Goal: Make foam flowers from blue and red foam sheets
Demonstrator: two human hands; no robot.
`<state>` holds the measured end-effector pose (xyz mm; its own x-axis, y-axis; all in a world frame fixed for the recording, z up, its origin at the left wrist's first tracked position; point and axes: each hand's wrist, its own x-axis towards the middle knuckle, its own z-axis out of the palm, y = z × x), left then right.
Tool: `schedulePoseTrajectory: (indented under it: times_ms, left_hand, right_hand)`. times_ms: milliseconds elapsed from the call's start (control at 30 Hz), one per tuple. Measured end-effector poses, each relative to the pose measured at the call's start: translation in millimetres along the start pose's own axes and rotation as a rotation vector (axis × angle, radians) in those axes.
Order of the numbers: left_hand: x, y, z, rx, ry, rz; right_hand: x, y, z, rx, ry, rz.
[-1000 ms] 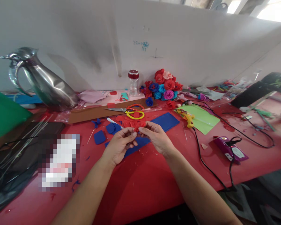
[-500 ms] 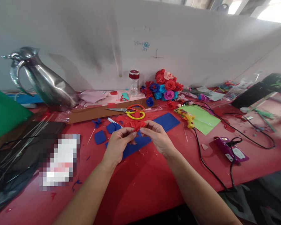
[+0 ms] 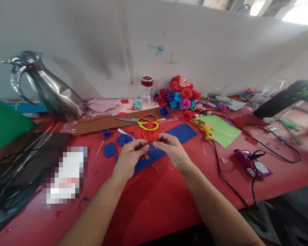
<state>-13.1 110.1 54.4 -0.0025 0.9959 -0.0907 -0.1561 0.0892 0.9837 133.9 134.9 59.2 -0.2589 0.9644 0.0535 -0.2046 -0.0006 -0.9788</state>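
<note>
Between my two hands is a small red petal piece (image 3: 153, 137), pinched from both sides. My left hand (image 3: 131, 155) is closed, thumb against fingers, on its left end. My right hand (image 3: 172, 148) grips its right edge with thumb and forefinger. Below them lies a long blue strip (image 3: 182, 133), partly covered by the hands. Loose red petals (image 3: 136, 130) are just behind the fingers, beside scissors (image 3: 148, 125) with yellow and orange handles. Blue cut pieces (image 3: 109, 149) and a white pen (image 3: 124, 133) lie left of my left hand.
A bunch of coloured flowers (image 3: 181, 94) and a red-lidded jar (image 3: 146, 90) stand by the wall. At left is a steel jug (image 3: 51, 87). On the right lie a yellow glue gun (image 3: 207, 131), its black cord, a purple power box (image 3: 254, 164) and green sheet (image 3: 220, 131).
My right-hand fingers have shifted slightly on the red petal, and the petal has turned a little. Everything else stays where it was.
</note>
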Motion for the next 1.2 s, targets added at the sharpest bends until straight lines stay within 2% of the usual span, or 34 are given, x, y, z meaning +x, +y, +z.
schedulePoseTrajectory:
  times_ms: [467, 633, 767, 967, 1200]
  left_hand:
    - [-0.6, -0.1, 1.1, 0.035, -0.006, 0.042]
    - [-1.3, 0.3, 2.0, 0.042, 0.018, 0.057]
    - [-0.5, -1.2, 0.3, -0.024, -0.023, 0.016]
    - [0.4, -0.6, -0.4, -0.107, -0.082, -0.075]
    - [-3.3, 2.0, 6.4, -0.021, 0.036, 0.078]
  right_hand:
    - [0.3, 2.4, 1.0, 0.014, -0.012, -0.02]
    - [1.1, 5.3, 1.8, 0.097, -0.007, -0.015]
    - [1.0, 6.5, 2.9, 0.199, -0.018, 0.008]
    - [2.3, 7.2, 2.3, 0.207, -0.076, 0.01]
    - [2.9, 8.3, 2.4, 0.199, -0.006, 0.005]
